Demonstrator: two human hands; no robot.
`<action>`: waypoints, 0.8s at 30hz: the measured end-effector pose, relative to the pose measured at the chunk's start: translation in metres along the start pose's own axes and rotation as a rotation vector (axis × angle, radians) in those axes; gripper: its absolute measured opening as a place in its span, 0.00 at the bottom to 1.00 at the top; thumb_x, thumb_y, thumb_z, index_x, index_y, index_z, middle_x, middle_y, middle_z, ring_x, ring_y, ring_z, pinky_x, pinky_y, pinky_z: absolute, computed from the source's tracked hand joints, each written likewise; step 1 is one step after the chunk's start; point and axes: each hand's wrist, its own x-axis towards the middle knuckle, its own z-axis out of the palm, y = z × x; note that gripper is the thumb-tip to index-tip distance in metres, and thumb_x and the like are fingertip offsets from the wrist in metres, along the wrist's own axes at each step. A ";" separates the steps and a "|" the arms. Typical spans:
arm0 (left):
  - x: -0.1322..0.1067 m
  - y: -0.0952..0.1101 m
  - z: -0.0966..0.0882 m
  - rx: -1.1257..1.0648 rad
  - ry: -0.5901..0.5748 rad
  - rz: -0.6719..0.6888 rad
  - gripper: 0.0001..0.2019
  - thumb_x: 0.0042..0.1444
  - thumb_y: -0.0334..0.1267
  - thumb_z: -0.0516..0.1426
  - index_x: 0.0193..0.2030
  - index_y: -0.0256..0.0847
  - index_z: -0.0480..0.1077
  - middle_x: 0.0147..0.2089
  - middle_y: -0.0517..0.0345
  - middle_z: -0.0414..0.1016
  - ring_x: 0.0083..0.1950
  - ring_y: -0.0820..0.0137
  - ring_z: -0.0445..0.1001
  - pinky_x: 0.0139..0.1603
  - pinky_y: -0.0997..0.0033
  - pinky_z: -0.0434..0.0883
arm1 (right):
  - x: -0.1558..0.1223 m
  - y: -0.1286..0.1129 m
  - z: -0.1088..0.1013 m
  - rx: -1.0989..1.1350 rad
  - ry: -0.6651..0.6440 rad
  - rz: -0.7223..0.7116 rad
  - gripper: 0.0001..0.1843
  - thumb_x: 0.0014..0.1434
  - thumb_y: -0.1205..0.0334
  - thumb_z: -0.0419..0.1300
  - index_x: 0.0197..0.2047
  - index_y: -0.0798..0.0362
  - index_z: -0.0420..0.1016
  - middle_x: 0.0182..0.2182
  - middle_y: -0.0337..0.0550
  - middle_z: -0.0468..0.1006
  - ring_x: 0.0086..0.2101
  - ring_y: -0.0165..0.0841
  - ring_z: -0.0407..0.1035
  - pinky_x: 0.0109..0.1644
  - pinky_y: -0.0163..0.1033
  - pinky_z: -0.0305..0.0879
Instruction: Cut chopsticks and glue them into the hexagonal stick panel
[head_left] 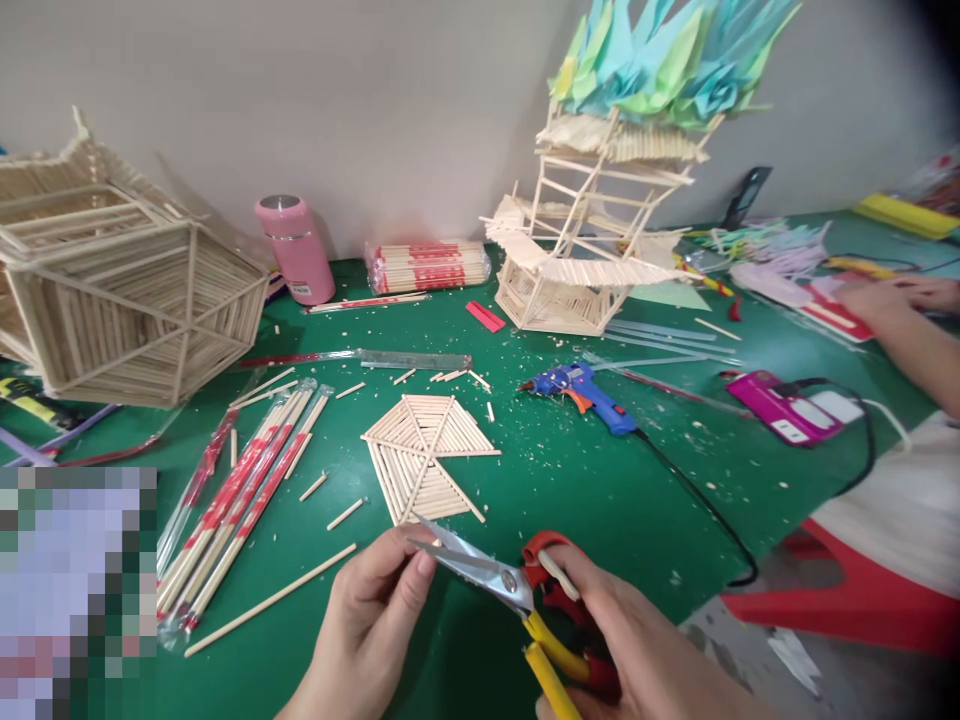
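Observation:
My right hand [615,620] grips scissors [480,572] with red and yellow handles, and their blades are parted. My left hand [375,610] pinches a short wooden stick [437,543] at the blade tips; only its end shows, the rest being hidden by my fingers. Just beyond the blades lies a flat web-like panel of sticks [427,455] on the green table [645,520], with an open wedge at its right side. A single long stick [270,600] lies left of my left hand, near bundles of wrapped sticks [251,500].
A blue glue gun [581,390] with a black cord lies right of the panel. Behind stand a stick-built house [592,230], a pink bottle [296,250] and a large stick frame [142,300]. At right are a magenta power strip [784,408] and another person's arm [915,335].

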 end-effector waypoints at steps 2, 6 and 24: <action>0.000 -0.002 -0.001 0.031 -0.010 0.020 0.10 0.57 0.31 0.54 0.41 0.49 0.73 0.31 0.66 0.74 0.31 0.79 0.71 0.33 0.87 0.68 | 0.001 0.001 0.001 0.006 0.003 0.007 0.19 0.39 0.66 0.59 0.37 0.50 0.62 0.29 0.39 0.77 0.26 0.31 0.72 0.30 0.30 0.69; 0.000 -0.002 -0.001 0.058 -0.009 0.073 0.10 0.56 0.30 0.54 0.40 0.48 0.73 0.33 0.65 0.76 0.31 0.78 0.72 0.33 0.88 0.69 | 0.001 0.002 0.003 0.023 -0.039 -0.013 0.17 0.40 0.64 0.58 0.37 0.50 0.63 0.29 0.39 0.77 0.25 0.31 0.72 0.26 0.29 0.68; -0.001 -0.001 0.003 0.195 0.073 0.178 0.10 0.54 0.28 0.54 0.38 0.44 0.73 0.30 0.63 0.75 0.28 0.78 0.72 0.29 0.87 0.68 | -0.009 -0.004 0.013 -0.145 0.061 -0.004 0.17 0.44 0.69 0.56 0.40 0.50 0.60 0.27 0.39 0.76 0.30 0.35 0.74 0.29 0.31 0.68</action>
